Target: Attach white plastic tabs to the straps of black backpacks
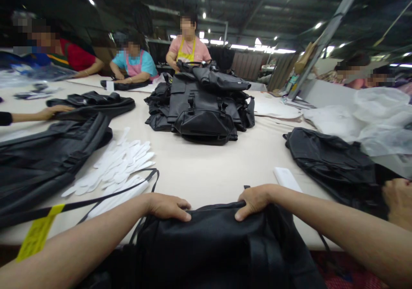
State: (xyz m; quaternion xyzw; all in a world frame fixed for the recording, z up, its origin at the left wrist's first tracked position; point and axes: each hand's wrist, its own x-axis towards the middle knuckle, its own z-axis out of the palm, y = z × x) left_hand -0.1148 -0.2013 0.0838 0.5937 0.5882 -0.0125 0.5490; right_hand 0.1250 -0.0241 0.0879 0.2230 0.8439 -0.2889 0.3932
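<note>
A black fabric bag [209, 246] rests at the near edge of the table, partly over my lap. My left hand [167, 206] grips its top edge on the left, fingers curled over the fabric. My right hand [254, 201] grips the same top edge on the right, thumb pressed on the front. A black strap [96, 201] runs from the bag leftward across the table to a yellow tag [38, 233].
A pile of white flat pieces [119, 164] lies left of centre. Stacked black bags [202, 108] sit mid-table, more black bags at left [48, 156] and right [331, 164]. A white small block [287, 179] lies near my right hand. Several people work at the far side; another person's hand [53, 112] rests at the left.
</note>
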